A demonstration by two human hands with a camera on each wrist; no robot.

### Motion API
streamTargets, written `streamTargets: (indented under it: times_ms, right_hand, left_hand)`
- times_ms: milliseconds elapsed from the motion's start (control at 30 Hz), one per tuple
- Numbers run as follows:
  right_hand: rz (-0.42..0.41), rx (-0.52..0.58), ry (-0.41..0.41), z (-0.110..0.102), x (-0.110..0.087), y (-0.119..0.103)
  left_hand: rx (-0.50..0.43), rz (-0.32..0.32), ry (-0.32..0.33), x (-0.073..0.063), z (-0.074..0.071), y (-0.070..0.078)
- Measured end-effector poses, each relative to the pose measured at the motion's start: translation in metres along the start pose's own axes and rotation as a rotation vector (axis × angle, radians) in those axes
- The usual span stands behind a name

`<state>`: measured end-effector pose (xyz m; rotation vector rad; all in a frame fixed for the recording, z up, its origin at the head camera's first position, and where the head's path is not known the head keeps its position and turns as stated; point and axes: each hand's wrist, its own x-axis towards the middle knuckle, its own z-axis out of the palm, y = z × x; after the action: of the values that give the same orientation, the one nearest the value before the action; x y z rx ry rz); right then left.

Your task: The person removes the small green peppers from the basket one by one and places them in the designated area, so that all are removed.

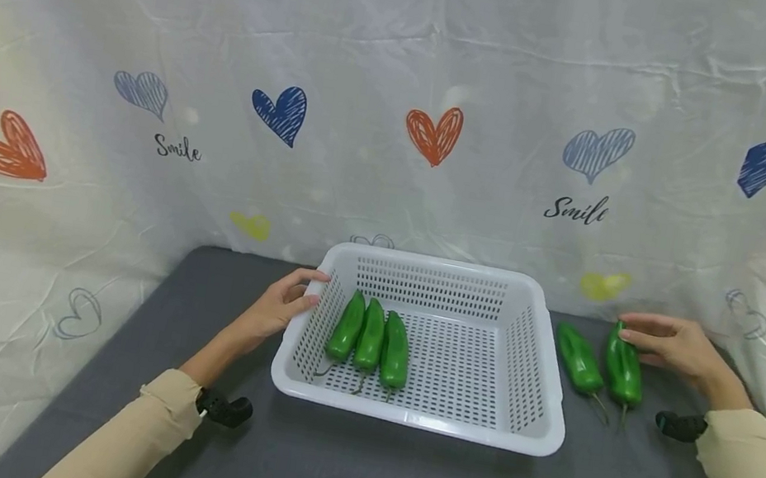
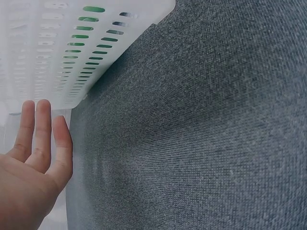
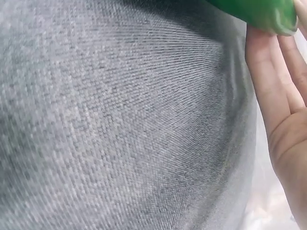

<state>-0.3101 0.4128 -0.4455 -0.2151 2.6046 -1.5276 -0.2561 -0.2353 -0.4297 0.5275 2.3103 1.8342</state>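
In the head view, a white perforated plastic basket [image 1: 410,419] stands on the dark tabletop with three green chili peppers [image 1: 370,337] side by side in its left part, stems toward me. My left hand [image 1: 278,306] touches the basket's left rim near the far corner; three nearly straight fingers [image 2: 43,129] show beside its wall in the left wrist view. To the right of the basket, my right hand [image 1: 674,348] pinches the far end of a green chili pepper [image 1: 624,369], its stem pointing toward me. Another green chili pepper [image 1: 580,360] lies between it and the basket.
A dark grey cloth [image 1: 345,475] covers the table. Close behind the basket hangs a pale curtain [image 1: 345,191] printed with hearts and the word Smile, and it also runs down the left and right sides.
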Motion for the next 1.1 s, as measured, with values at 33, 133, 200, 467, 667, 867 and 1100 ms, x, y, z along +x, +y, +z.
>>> streamTargets:
  times_ms: [33,133,200,467,667,867,1100]
  right_hand:
    - [0.001,-0.004,0.0,0.001,0.0,0.0]
    - [0.004,-0.017,0.004,0.003,0.002,0.001]
    - [0.003,-0.036,0.006,0.005,0.002,0.002]
    - [-0.017,-0.056,0.001,0.009,0.003,0.001]
    - [0.004,-0.062,-0.01,0.011,0.003,0.0]
    - [0.018,-0.08,-0.042,0.01,-0.002,-0.002]
    - [-0.003,-0.053,-0.085,0.007,-0.012,-0.013]
  left_hand:
    - [0.0,0.001,0.002,0.0,0.0,0.0]
    - [0.001,0.003,0.001,0.0,0.001,0.0]
    - [-0.001,0.002,0.001,0.0,0.001,0.0]
    - [-0.013,0.01,-0.007,0.0,0.001,0.0]
    - [-0.018,0.011,-0.004,0.0,0.001,0.0]
    - [-0.016,0.008,0.002,0.0,0.002,0.001]
    - [-0.008,0.009,0.008,-0.001,0.002,0.002]
